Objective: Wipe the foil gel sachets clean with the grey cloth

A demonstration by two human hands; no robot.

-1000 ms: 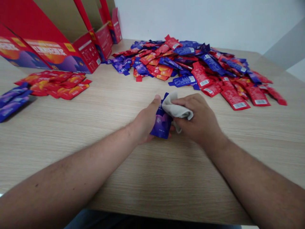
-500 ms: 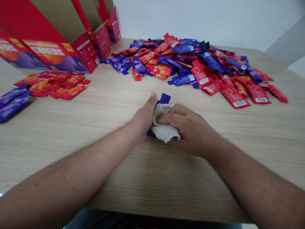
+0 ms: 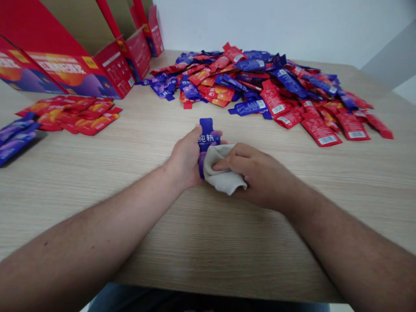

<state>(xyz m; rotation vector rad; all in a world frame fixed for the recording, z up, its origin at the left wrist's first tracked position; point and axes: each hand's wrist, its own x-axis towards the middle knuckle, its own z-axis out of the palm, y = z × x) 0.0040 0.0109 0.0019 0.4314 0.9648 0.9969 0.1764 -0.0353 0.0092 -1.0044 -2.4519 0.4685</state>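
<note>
In the middle of the head view, my left hand (image 3: 186, 158) is closed round a purple sachet (image 3: 206, 138), thumb along its left edge and fingertips showing past its right edge. White lettering on the sachet faces up, and its narrow neck points away from me. My right hand (image 3: 256, 173) pinches a crumpled pale grey cloth (image 3: 222, 175), the index finger pressed into its folds. The cloth lies against the lower right part of the sachet and hides it there.
A large heap of red and purple sachets (image 3: 224, 80) covers the back of the wooden table (image 3: 146, 225). Red sachets (image 3: 71, 115) and purple sachets (image 3: 16, 138) lie in groups at left. Open red cartons (image 3: 81, 76) stand behind those, and a white wall (image 3: 276, 26) rises at the back.
My left hand has shifted slightly left and turned the sachet, so its lettered face and neck now show. The cloth covers less of it. My right hand has barely moved.
</note>
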